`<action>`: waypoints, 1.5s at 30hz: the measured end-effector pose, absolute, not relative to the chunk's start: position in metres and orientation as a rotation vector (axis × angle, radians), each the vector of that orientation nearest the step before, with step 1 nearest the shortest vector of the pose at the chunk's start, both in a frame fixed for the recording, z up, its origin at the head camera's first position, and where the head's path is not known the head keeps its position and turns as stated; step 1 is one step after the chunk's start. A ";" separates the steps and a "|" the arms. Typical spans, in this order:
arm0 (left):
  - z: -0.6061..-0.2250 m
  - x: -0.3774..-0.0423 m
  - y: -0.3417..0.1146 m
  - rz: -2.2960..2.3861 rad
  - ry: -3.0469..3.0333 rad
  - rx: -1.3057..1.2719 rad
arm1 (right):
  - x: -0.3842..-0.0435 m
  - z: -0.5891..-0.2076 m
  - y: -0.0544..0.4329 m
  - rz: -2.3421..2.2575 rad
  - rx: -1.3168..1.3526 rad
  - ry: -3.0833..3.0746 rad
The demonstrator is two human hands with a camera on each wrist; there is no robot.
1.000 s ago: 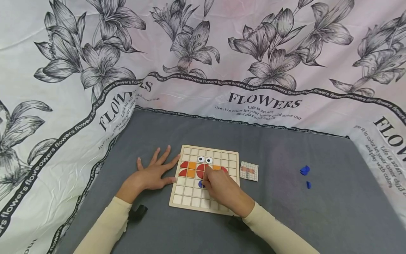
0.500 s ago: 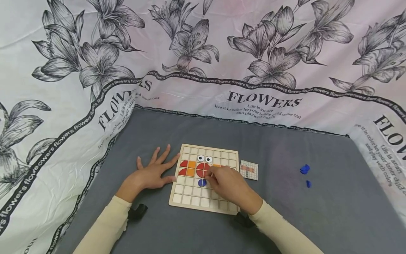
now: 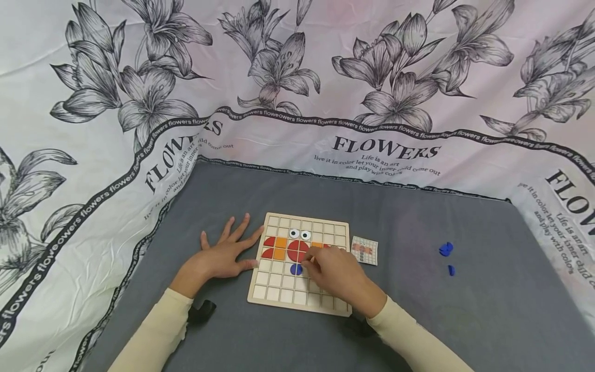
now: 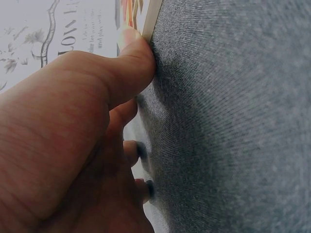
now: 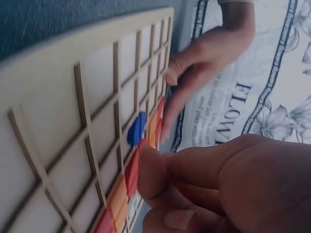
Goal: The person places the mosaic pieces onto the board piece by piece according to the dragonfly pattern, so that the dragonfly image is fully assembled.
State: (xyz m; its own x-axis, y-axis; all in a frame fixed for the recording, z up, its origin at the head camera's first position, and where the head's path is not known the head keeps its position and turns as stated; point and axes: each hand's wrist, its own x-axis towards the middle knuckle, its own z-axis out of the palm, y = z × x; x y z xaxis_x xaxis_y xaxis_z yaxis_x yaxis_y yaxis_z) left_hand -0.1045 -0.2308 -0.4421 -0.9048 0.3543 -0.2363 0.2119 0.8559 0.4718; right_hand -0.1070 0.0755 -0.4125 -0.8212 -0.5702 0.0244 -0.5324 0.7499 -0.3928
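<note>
A wooden grid board lies on the grey cloth, bearing two eye discs, a red disc, orange squares, red rounded pieces and a blue disc. My left hand rests on the cloth with fingers spread, its thumb touching the board's left edge. In the left wrist view the thumb meets that edge. Above the board's right half, my right hand has curled fingers, with thumb and index tips together beside the blue disc. Nothing shows between them. This hand covers some right-side pieces.
Just right of the board lies a small picture card with a grid pattern. Several loose blue pieces lie farther right on the grey cloth. A flower-print curtain stands behind and at the sides.
My right hand has drawn back to the right, uncovering the blue disc and more of the red disc. Over the last half second it stays nearly still. The left hand keeps its place.
</note>
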 end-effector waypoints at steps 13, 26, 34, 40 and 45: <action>-0.457 -0.110 -0.234 0.644 2.713 0.393 | -0.129 -0.402 0.123 -0.736 -0.709 2.872; -0.452 -0.110 -0.233 0.643 2.715 0.417 | -0.142 -0.387 0.209 -0.804 -0.580 2.976; -0.449 -0.107 -0.232 0.677 2.707 0.431 | -0.139 -0.386 0.258 -0.776 -0.482 3.085; -0.450 -0.107 -0.232 0.664 2.710 0.419 | -0.132 -0.392 0.288 -0.744 -0.394 3.138; -0.460 -0.110 -0.234 0.632 2.730 0.400 | -0.130 -0.397 0.305 -0.737 -0.365 3.195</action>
